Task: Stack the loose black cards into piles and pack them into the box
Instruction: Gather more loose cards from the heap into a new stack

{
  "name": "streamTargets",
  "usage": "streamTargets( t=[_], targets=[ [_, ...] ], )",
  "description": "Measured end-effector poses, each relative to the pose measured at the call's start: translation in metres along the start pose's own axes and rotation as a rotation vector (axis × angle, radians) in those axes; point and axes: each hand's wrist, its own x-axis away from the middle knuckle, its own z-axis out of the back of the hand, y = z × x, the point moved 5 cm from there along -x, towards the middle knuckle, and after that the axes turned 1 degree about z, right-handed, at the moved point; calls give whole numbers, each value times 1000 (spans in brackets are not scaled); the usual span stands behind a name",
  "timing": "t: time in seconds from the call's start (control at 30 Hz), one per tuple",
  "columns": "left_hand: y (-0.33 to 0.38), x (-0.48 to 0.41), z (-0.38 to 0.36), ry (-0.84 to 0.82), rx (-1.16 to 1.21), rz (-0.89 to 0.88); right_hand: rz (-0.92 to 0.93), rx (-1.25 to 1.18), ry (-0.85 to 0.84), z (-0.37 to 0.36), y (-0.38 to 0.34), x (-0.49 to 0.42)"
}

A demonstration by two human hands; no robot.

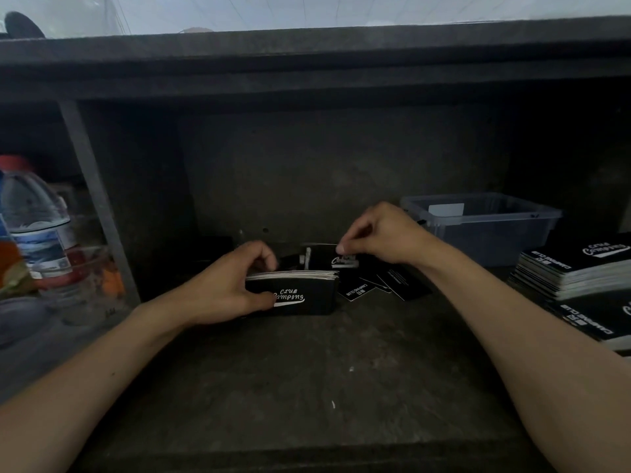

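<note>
Left hand (225, 288) grips card stack (293, 295) upright; right hand (379, 233) pinches 1 card (324, 256).

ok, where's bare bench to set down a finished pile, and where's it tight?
Free: the wide bench stretch nearer than the card stack in the left hand, between the two forearms. Crowded: loose cards lie right of the stack, below the right hand pinching a card; stacked piles and the plastic bin fill the right side; a water bottle stands at the left.
</note>
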Motion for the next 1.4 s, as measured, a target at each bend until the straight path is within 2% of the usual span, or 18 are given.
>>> streamTargets(
  t=[0.1,0.2,0.3,0.37,0.43,0.47,0.53,0.63,0.8,0.87,0.93,1.03,1.07,1.13,1.2,1.27,1.3,1.4],
  targets=[
    [-2,-1,-2,37,44,-1,40,-63,-169,-18,-12,6],
    [2,1,-7,-15,161,-39,-1,-303,-332,-44,-22,13],
    [3,1,-9,-72,162,-70,-185,-535,-232,-37,-11,6],
    [4,1,-6,-92,115,-82,-279,-113,-52,-16,7,3],
    [5,0,-5,-112,113,-77,-408,487,-80,-5,23,10],
    [4,1,-4,-121,119,-68,-483,614,-142,-6,29,14],
    [3,1,-5,-129,115,-57,-564,618,-207,-11,36,17],
    [0,-1,-6,-109,95,-51,-574,605,-140,-10,35,12],
    [-2,-2,-5,-60,27,-91,-385,620,232,14,21,7],
    [-1,-1,-4,-60,12,-97,-146,410,302,14,7,2],
    [-1,-1,-4,-48,15,-78,27,-17,88,-9,-10,4],
    [0,-1,-7,-51,139,-55,20,-427,-286,-47,-30,14],
    [-1,-1,-8,-65,180,-47,-28,-512,-332,-50,-30,13],
    [0,0,-9,-97,175,-52,-134,-580,-232,-41,-19,6],
    [1,0,-8,-91,119,-87,-154,-158,-2,-15,4,-1],
    [2,0,-7,-79,77,-110,-204,407,-49,-6,26,0],
    [1,0,-6,-79,66,-109,-268,542,-134,-8,38,3],
    [0,1,-7,-79,42,-103,-321,540,-196,-11,44,5]
  ],
)
